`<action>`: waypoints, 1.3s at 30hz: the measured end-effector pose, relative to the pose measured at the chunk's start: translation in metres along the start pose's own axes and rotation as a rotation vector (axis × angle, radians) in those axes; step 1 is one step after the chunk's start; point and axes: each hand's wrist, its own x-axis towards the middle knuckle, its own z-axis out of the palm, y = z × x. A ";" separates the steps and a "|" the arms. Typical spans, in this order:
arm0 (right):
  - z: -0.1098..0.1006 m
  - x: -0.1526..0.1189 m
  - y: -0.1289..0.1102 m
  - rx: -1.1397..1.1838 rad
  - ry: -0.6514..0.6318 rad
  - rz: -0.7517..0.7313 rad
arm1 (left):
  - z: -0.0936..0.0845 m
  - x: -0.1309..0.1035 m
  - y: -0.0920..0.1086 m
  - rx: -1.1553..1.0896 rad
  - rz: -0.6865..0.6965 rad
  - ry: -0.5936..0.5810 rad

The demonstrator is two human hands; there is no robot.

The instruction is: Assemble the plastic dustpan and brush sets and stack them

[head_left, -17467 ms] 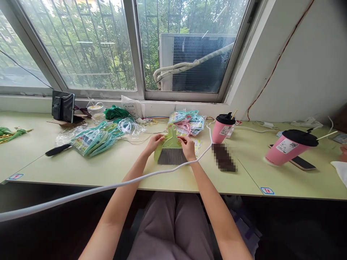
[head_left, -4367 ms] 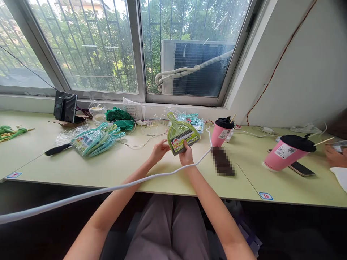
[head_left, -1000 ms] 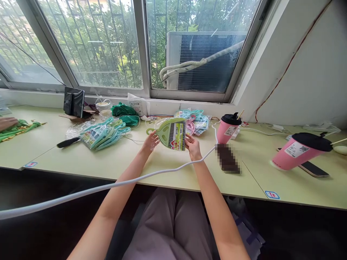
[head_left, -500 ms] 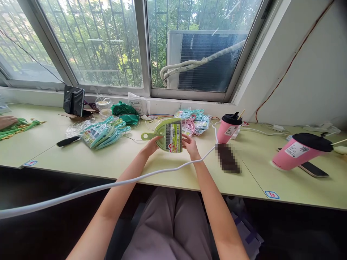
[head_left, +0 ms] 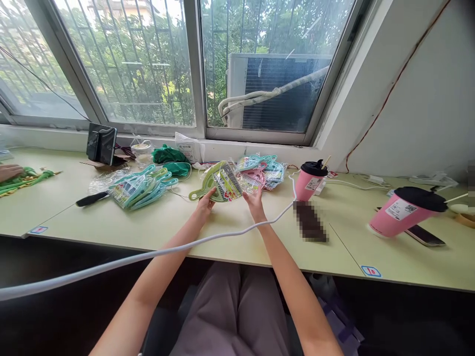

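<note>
A green dustpan and brush set [head_left: 226, 184] is held tilted above the table, its handle loop to the left, with a printed label across the bristles. My left hand [head_left: 206, 200] is closed on its lower left side near the handle. At its right side my right hand [head_left: 254, 198] pinches clear plastic wrapping that sticks out from the set. Just behind lies a pile of blue and pink wrapped sets [head_left: 265, 170]. To the left is another pile of blue and green wrapped sets [head_left: 143, 187].
A white cable [head_left: 208, 239] crosses in front of both forearms. Pink cups [head_left: 308, 185] with black lids stand at the right, by a blurred dark object [head_left: 310, 222]. A black-handled tool [head_left: 92, 199] lies left. Another person's hand [head_left: 10, 171] rests on green material at the far left.
The green set has tilted and shifted slightly left, and clear wrapping now shows at its right edge. Both hands have moved a little lower and left. The view has shifted slightly.
</note>
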 end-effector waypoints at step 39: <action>-0.075 0.028 0.029 0.150 -0.072 0.222 | 0.009 -0.023 0.003 0.566 0.086 -0.424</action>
